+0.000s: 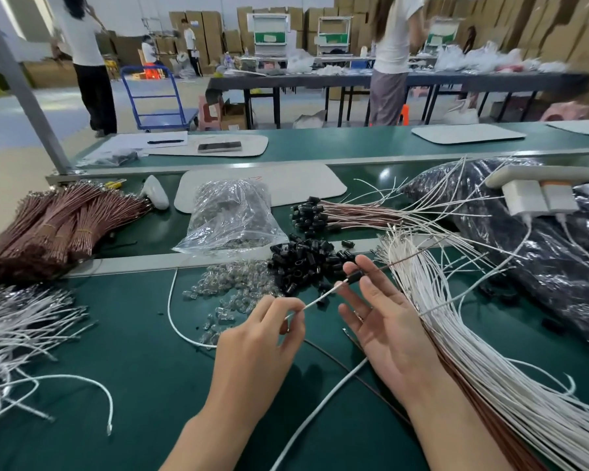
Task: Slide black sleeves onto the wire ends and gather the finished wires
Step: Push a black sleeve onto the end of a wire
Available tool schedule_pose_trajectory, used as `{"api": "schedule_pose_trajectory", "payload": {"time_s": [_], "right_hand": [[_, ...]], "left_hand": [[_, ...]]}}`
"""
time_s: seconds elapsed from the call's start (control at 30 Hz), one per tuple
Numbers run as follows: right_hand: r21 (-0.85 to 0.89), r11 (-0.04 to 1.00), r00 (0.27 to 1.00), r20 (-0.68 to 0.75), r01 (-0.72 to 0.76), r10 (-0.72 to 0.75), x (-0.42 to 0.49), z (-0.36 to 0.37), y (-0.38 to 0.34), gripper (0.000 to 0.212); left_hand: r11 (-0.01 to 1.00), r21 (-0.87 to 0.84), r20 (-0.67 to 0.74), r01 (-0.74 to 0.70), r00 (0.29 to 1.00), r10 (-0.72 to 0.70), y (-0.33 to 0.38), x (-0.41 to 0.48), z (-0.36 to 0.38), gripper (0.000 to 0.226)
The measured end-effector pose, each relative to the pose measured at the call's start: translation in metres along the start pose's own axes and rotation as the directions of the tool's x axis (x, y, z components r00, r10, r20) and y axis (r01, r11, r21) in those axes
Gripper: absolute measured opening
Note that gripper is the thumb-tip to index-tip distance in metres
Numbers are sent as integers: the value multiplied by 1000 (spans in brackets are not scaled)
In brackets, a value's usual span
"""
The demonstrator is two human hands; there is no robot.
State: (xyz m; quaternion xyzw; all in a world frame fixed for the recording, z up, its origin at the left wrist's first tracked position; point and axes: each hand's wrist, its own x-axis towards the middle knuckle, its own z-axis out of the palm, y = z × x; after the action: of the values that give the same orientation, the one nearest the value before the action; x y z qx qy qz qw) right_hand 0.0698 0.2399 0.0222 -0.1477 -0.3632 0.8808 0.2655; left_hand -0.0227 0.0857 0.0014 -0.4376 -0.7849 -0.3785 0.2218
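Observation:
My left hand (262, 338) pinches a white wire (317, 300) between thumb and forefinger. The wire's end points up-right into a black sleeve (356, 277), which my right hand (385, 321) holds between thumb and fingertip, palm turned up. A thin brown wire (402, 260) runs on from the sleeve toward the upper right. Behind the hands lies a pile of loose black sleeves (303, 263). A thick fan of white and brown wires (456, 321) spreads under my right forearm. Wires with black sleeves on their ends (323, 214) lie further back.
Clear plastic caps (232, 287) are scattered left of the black pile, beside a clear bag (232, 215). Bundled brown wires (55, 226) and loose white wires (17, 331) sit at left. A big dark bag (541, 260) with chargers (538, 195) is at right. People stand beyond the green bench (143, 351).

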Motion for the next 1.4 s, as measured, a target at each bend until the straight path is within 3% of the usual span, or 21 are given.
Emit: {"api": "schedule_pose_trajectory", "payload": {"time_s": [0.23,0.53,0.83,1.07,1.23,1.4], "right_hand": [[-68,998,1000,21,-3,4,2,3,6,29],[-180,983,992,111,-39,60,-2,12,18,31],[-14,1000,999,34,-3,3,0,3,0,26],[-125,991,989,129,-50,66,-3,9,10,27],[-104,994,994,104,-20,30,-1,7,7,27],[-8,1000,998,55,-20,20,1,3,0,29]], "left_hand": [[1000,-5,-1,30,1000,-31,-3,-2,2,7],[982,-135,14,135,991,-135,0,-2,-2,6],[992,-27,47,122,992,-120,-17,-1,-9,14],[998,13,3,-54,999,54,-14,1,-6,7],[994,-32,94,101,991,-97,-19,2,-11,21],[991,-91,75,103,993,-96,-29,5,-18,5]]}}
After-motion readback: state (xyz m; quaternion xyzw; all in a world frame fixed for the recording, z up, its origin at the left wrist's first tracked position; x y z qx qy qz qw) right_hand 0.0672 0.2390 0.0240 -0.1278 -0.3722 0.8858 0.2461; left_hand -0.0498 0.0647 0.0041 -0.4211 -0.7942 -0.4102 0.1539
